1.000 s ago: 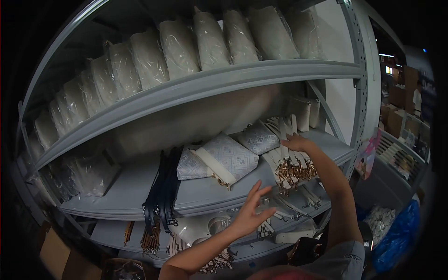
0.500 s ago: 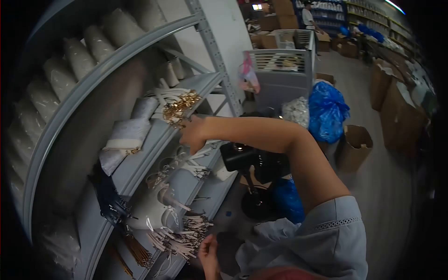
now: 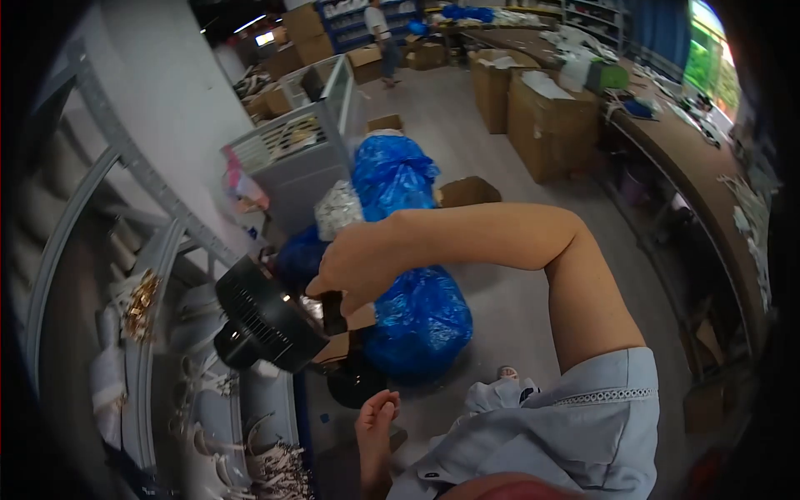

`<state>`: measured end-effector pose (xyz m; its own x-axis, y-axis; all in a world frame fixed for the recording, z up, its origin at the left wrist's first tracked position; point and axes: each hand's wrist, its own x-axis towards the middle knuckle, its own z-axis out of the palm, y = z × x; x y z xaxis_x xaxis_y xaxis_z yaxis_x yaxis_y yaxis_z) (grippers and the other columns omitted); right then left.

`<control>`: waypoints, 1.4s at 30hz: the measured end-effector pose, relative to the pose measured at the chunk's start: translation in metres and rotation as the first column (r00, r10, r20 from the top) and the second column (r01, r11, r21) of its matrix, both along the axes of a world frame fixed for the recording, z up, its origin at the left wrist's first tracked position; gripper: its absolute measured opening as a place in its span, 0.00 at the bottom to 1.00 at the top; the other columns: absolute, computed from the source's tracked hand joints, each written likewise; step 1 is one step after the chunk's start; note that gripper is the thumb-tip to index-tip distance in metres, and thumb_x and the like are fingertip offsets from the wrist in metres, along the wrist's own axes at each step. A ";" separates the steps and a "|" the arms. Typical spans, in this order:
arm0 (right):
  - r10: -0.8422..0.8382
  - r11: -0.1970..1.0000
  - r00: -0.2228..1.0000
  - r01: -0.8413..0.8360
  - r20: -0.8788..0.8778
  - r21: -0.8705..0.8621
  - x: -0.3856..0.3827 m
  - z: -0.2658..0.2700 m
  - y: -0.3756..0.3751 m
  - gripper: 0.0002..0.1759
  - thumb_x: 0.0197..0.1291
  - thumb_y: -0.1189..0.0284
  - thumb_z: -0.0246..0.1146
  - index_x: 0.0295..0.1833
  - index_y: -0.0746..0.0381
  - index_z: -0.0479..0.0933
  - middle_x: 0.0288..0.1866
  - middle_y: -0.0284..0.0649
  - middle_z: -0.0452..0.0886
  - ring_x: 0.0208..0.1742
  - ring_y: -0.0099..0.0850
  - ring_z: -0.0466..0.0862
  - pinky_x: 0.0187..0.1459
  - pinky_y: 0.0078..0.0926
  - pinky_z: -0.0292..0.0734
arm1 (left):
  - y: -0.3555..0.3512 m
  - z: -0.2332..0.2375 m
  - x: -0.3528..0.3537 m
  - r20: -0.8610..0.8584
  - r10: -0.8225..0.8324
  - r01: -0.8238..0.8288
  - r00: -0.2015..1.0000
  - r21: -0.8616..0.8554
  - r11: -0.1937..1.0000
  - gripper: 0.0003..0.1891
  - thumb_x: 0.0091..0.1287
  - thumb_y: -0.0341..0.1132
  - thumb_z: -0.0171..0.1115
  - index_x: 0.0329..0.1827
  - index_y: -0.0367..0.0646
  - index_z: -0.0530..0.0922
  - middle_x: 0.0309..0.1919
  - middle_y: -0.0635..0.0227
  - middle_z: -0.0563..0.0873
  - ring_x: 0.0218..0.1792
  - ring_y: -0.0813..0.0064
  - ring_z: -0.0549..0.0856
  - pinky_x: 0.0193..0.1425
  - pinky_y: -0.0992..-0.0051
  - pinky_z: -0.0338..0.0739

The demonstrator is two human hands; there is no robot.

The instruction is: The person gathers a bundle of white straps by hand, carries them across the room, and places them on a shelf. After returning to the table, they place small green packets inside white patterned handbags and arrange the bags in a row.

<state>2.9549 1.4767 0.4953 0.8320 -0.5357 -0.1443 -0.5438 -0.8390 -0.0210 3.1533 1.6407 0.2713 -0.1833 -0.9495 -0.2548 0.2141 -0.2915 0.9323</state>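
From my right grip (image 3: 360,260), nearer than my left grip (image 3: 377,419) with fingers curled together, the black fan (image 3: 268,317) slants ten-to-four at eight o'clock, my right's hold I cannot tell.

At left, a grey shelf (image 3: 137,392) carries pale straps with gold clasps (image 3: 142,307). On the grey floor (image 3: 508,321) stand blue bags (image 3: 421,321) mid-frame and cardboard boxes (image 3: 550,129) at upper right. Pale pieces (image 3: 702,121) strew the brown surface (image 3: 667,158) at right.
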 end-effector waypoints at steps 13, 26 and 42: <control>-0.919 0.141 0.049 0.968 -0.392 -0.208 -0.447 -0.302 0.158 0.22 0.55 0.59 0.60 0.55 0.54 0.73 0.44 0.43 0.81 0.48 0.44 0.79 0.52 0.45 0.67 | -0.095 -0.014 -0.362 0.336 -0.838 0.895 0.430 -0.033 0.446 0.22 0.64 0.38 0.58 0.59 0.39 0.70 0.49 0.60 0.80 0.50 0.68 0.80 0.52 0.73 0.73; -0.935 -0.339 -0.123 0.587 -0.333 0.735 -0.517 -0.456 0.108 0.29 0.54 0.55 0.56 0.57 0.62 0.72 0.53 0.47 0.77 0.53 0.43 0.77 0.54 0.32 0.70 | -0.332 0.057 -0.558 0.556 -0.486 0.731 0.674 -0.599 0.328 0.29 0.56 0.39 0.67 0.61 0.44 0.69 0.57 0.59 0.75 0.50 0.65 0.80 0.53 0.71 0.74; -0.848 -0.484 -0.152 0.610 -0.507 0.627 -0.834 -0.521 0.043 0.20 0.54 0.61 0.55 0.47 0.61 0.78 0.44 0.47 0.80 0.42 0.41 0.81 0.42 0.36 0.75 | -0.524 0.289 -0.854 -0.133 -0.648 -0.406 0.750 -0.866 -0.293 0.35 0.53 0.48 0.64 0.62 0.42 0.64 0.52 0.53 0.75 0.42 0.65 0.83 0.41 0.74 0.80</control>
<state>2.1206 1.5198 -0.0256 -0.3412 -0.4157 -0.8431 -0.4125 0.8721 -0.2630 2.2995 1.1164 0.5602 0.1153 0.2175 0.9692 0.7656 0.6022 -0.2262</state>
